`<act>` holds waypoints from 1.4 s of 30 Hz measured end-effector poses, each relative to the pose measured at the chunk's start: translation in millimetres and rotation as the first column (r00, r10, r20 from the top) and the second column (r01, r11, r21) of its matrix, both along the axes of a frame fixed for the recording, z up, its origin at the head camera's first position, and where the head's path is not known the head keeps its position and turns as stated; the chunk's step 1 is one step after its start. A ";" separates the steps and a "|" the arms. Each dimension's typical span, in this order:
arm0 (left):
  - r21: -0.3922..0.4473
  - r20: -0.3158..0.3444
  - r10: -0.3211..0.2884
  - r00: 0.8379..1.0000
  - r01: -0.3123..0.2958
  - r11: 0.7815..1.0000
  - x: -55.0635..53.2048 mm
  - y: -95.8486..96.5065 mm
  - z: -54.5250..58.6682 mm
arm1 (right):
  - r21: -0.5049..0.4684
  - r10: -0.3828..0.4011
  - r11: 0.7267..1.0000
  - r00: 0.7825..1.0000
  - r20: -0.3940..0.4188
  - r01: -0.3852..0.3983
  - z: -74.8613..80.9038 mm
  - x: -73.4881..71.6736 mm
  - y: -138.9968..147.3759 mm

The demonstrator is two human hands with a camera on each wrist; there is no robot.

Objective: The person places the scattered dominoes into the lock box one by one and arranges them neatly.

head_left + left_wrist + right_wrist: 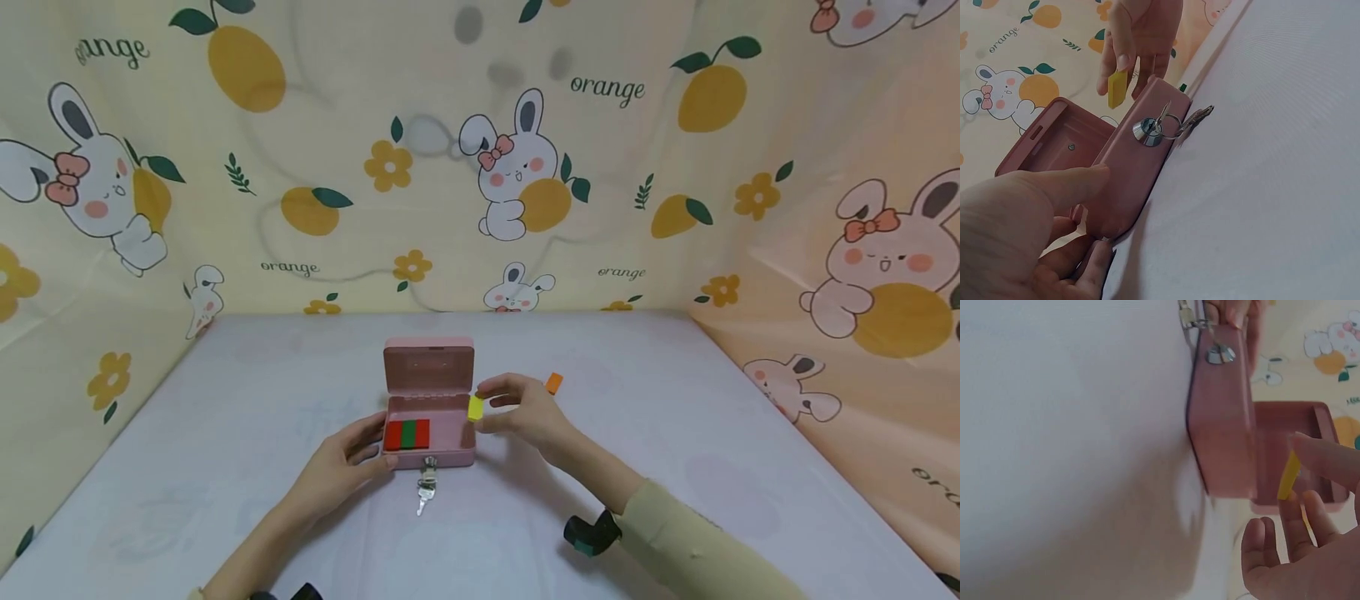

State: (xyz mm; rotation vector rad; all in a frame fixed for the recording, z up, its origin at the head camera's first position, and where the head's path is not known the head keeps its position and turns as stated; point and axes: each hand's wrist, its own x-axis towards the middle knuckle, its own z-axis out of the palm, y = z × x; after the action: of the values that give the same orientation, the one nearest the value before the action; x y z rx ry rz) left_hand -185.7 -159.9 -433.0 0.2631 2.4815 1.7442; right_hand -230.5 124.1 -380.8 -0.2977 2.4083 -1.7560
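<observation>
A pink metal cash box [438,459] stands on the table with its lid [429,371] raised. Two red blocks [393,435] with a green block [408,434] between them lie in its left part. Keys [426,492] on a ring hang from the front lock [1147,131]. My left hand [345,458] holds the box at its left front corner, thumb on the front wall and fingers at the side. Over the box's right edge, my right hand [525,412] pinches a yellow block [476,407] between thumb and fingertips.
An orange block [553,383] lies on the table behind the right hand, partly hidden by it. A white cloth [247,375] covers the table. Behind and at the sides hangs a printed curtain [337,108]. A black wrist device [592,533] is at the right sleeve.
</observation>
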 end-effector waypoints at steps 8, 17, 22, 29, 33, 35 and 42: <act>0.003 0.000 -0.008 1.000 0.008 1.000 0.4 -0.2 -0.8 | -0.018 0.056 0.998 0.998 -0.008 -0.056 -11.3 -4.6 -16.8; 0.002 -0.001 0.007 1.000 -0.007 1.000 -0.9 3.0 -1.4 | 0.027 0.068 0.997 0.998 -0.006 -0.068 -20.2 -6.1 -30.7; 0.000 0.009 0.007 1.000 -0.007 1.000 -1.6 2.8 -2.2 | 0.029 0.080 0.996 0.997 -0.004 -0.079 -23.4 -6.7 -36.4; -0.009 0.017 0.001 1.000 -0.001 1.000 -0.9 0.6 -0.4 | 0.016 0.089 0.996 0.996 -0.008 -0.089 -27.5 -7.5 -43.0; -0.009 0.021 0.003 1.000 -0.003 1.000 -0.1 -0.6 0.7 | 0.020 0.095 0.995 0.995 -0.007 -0.095 -28.5 -7.8 -45.9; -0.015 0.022 0.006 1.000 -0.006 1.000 -0.5 -0.7 0.1 | 0.026 0.104 0.994 0.994 -0.015 -0.104 -29.8 -8.7 -46.6; -0.027 0.028 0.017 0.999 -0.017 0.999 -1.5 -1.4 -2.7 | 0.129 0.117 0.985 0.992 -0.048 -0.110 -28.6 -9.2 -49.5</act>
State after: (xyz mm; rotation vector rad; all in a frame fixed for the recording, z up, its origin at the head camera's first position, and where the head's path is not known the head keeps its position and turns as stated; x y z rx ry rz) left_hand -187.2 -161.3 -435.6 0.2139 2.4926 1.7069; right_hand -239.8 74.6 -409.4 -0.4636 2.4735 -1.5597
